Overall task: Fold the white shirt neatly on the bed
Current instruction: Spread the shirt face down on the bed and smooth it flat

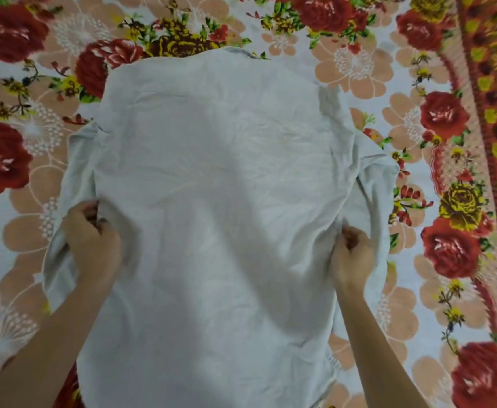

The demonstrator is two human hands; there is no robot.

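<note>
Shirt (220, 201) lying flat on bed, both hands gripping its sides

White shirt is lying spread across the floral bed (418, 83), collar (241, 52) pointing away from the person, hem running off the near edge of view. Fabric is showing light creases. Left hand (94, 242) is curling its fingers around a fold at the shirt's left side seam, with the left sleeve (75, 172) bunching just beyond it. Right hand (351, 254) is pinching the right side seam the same way, with the right sleeve (372, 178) spilling outward beside it. Both forearms are reaching in from the near edge.
</note>
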